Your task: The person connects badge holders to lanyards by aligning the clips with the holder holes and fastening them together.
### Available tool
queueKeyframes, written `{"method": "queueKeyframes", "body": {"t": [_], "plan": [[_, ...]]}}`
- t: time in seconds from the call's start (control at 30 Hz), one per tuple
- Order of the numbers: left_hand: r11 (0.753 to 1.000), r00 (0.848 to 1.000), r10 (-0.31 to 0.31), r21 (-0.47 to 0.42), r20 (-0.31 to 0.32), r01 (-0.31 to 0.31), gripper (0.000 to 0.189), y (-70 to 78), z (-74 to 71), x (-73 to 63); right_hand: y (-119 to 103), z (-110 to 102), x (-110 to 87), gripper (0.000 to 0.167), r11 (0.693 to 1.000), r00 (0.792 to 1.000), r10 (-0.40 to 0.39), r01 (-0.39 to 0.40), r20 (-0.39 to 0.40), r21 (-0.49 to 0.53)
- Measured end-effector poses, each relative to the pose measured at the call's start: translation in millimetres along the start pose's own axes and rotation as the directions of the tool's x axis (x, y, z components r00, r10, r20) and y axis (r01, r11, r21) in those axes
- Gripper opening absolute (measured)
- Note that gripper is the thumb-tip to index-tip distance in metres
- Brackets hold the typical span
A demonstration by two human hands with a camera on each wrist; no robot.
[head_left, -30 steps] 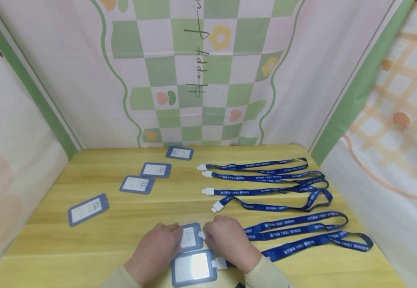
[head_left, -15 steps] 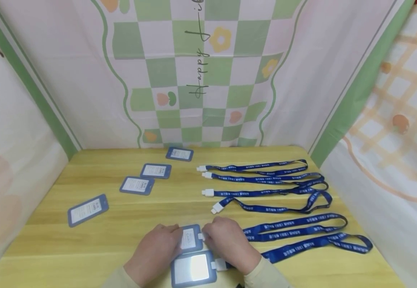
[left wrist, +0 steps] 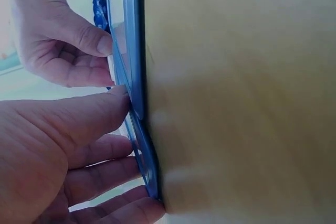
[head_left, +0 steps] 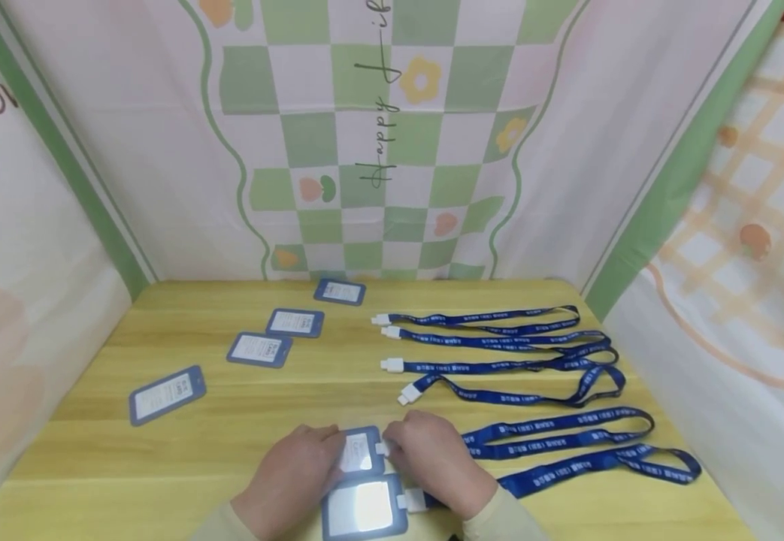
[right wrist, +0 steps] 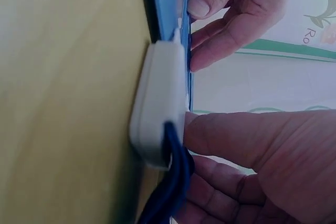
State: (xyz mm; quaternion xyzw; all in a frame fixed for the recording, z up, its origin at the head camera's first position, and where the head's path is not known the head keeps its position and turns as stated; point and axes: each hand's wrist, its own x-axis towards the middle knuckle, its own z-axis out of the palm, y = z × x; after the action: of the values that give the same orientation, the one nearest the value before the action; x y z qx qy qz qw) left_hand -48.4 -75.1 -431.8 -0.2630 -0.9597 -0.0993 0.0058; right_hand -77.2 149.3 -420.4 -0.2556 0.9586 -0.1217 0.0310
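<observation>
My left hand point(head_left: 290, 475) grips the left end of a blue-framed badge holder point(head_left: 359, 452) lying on the wooden table; thumb and fingers sit along its edge in the left wrist view. At the holder's right end, my right hand point(head_left: 435, 460) pinches the white clip of a dark blue lanyard point(head_left: 523, 448), and the hand mostly covers that clip. A small white tab shows between holder and fingers. Just nearer lies a second badge holder point(head_left: 364, 509), joined to a lanyard's white clip point(right wrist: 160, 103), which passes beneath my right wrist in the head view.
On the table's left and back lie several loose badge holders, one point(head_left: 168, 394) furthest left. Several blue lanyards point(head_left: 493, 368) stretch across the right side, their white clips pointing left. A patterned curtain point(head_left: 392, 150) stands behind the table, with cloth at both sides.
The head view has tilted slightly, so the scene sits a little lower in it. Both hands keep their hold on the badge holder and the lanyard clip, almost unmoved.
</observation>
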Motion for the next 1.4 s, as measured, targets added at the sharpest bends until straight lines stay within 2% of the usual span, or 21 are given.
{"method": "queueKeyframes", "body": {"t": [0.33,0.57,0.67,0.93,1.1,1.3,1.4], "plan": [[1.000,1.000,0.003,-0.009,0.012,-0.003,0.043,4.9,-0.8,-2.1,4,0,-2.3,0.014,1.000,1.000,0.015,-0.014,0.020,-0.009],[0.999,0.993,-0.027,-0.035,0.116,0.031,0.054,8.1,-4.0,-1.0,6,-1,-4.3,0.015,1.000,1.000,0.019,-0.019,0.022,-0.011],[0.999,0.989,-0.031,-0.031,0.142,0.036,0.056,8.3,-4.8,-0.3,5,-3,-5.2,0.015,1.000,1.000,0.019,-0.018,0.021,-0.015],[0.999,0.990,-0.006,-0.034,0.142,0.011,0.056,8.0,-4.1,-0.5,4,-6,-7.6,0.016,0.998,0.998,0.053,-0.052,0.043,-0.019],[1.000,0.987,0.005,-0.022,0.160,-0.002,0.056,8.4,-3.9,-0.6,4,-6,-8.8,0.015,0.999,0.998,0.048,-0.047,0.035,-0.023],[0.999,0.977,-0.021,-0.039,0.212,0.030,0.059,10.0,-4.2,0.6,3,-6,-9.7,0.015,0.999,0.998,0.052,-0.051,0.042,-0.018],[0.998,0.977,-0.027,-0.053,0.211,0.039,0.059,10.3,-4.2,0.6,4,-6,-9.5,0.016,0.998,0.997,0.056,-0.055,0.052,-0.020]]}}
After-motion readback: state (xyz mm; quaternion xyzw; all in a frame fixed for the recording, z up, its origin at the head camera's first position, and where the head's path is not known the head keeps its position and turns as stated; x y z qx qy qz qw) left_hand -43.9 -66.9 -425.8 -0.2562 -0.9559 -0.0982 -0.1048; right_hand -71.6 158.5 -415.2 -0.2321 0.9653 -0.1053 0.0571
